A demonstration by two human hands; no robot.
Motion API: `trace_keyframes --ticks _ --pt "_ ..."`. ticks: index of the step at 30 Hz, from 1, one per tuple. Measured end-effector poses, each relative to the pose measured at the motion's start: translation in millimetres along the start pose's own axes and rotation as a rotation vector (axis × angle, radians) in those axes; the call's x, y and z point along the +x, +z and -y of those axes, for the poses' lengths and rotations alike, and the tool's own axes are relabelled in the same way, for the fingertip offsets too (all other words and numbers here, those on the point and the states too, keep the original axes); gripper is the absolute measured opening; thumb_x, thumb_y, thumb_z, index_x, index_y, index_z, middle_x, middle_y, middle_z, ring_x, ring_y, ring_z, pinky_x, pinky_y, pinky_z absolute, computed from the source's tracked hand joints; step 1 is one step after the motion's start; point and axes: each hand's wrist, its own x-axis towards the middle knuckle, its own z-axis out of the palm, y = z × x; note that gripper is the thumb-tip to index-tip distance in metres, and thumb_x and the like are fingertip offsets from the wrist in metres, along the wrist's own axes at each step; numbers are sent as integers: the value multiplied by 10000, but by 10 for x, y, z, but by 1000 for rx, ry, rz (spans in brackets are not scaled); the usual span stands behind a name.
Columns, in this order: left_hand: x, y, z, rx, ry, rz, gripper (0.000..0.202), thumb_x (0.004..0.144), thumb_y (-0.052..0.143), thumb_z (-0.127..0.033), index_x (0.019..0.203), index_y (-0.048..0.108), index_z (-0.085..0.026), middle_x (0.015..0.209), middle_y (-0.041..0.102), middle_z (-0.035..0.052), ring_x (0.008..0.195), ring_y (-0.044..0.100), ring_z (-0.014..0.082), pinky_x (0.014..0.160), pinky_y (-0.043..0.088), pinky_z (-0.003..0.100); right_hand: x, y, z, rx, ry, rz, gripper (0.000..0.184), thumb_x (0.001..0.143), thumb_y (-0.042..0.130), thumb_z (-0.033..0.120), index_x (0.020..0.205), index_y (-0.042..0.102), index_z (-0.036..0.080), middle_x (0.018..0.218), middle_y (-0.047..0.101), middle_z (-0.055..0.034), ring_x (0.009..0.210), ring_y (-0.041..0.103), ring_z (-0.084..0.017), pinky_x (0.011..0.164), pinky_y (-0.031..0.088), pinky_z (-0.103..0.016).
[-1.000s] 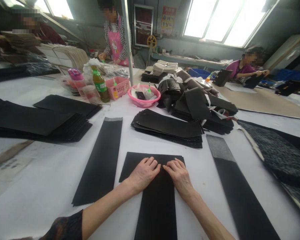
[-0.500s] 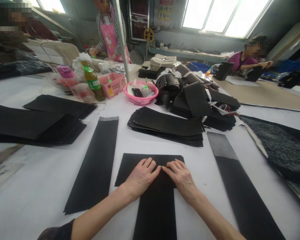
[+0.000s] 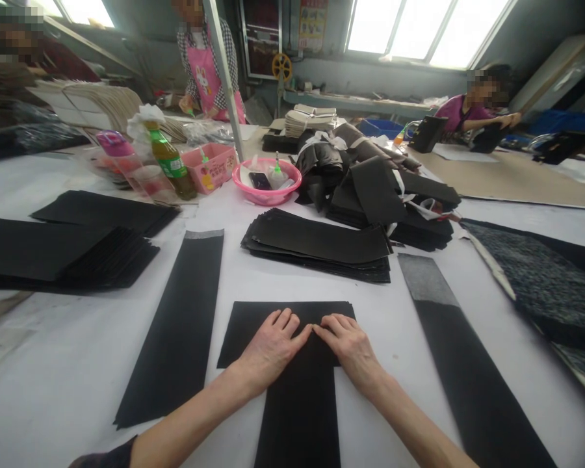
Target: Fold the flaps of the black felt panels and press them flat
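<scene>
Both my hands rest palm down on black, leather-like pieces laid in a T shape. My left hand lies on the crosswise black panel, its thumb stretched inward and its fingers slightly bent. From the other side my right hand presses on the same area, thumb also reaching inward. The two thumb tips almost meet over the join. A lengthwise black strip runs from there towards me. Whether the fingers pinch an edge cannot be made out.
Black strips with grey ends lie left and right. Beyond are a black panel stack, a pink basin, a green-labelled bottle and bundled black material. More panels lie left. Several people work farther back.
The view has shifted slightly, so the table's contents appear a little farther left. My hands keep nearly the same pose on the black pieces, thumb tips still close together.
</scene>
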Motion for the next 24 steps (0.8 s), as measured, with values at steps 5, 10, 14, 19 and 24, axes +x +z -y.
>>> trace_keyframes --ticks 5,10,14,19,24 --pt "8 15 -4 15 2 15 526 877 507 -78 1372 384 -208 1207 480 140 1195 448 323 990 427 462 -87 -41 -123 38 40 33 214 919 566 154 1106 637 230 1012 618 -41 984 555 -168 828 458 -302" --pt "47 24 -27 39 0 32 545 880 495 -82 1386 362 -235 1175 487 128 1182 450 321 976 426 469 -116 -33 -134 38 55 45 182 925 562 177 1080 639 235 993 605 -34 977 543 -170 824 446 -305" --pt "100 -42 -50 38 8 59 547 881 508 -112 1386 355 -257 1148 494 117 1156 459 323 960 432 473 -114 -19 -126 44 60 40 195 914 574 167 1092 628 227 1010 596 -40 990 530 -180 839 440 -316" --pt "152 -98 -75 41 13 93 552 871 493 -91 1382 357 -250 1133 500 124 1143 464 331 924 444 474 -134 -4 -144 52 60 57 197 919 564 171 1099 623 228 1020 588 -43 993 529 -183 850 442 -323" --pt "171 -122 -86 52 21 124 566 867 502 -100 1390 344 -249 1160 493 137 1155 452 346 893 456 471 -135 -25 -150 71 91 47 234 902 599 173 1117 633 260 1039 595 -35 1007 537 -172 856 450 -308"
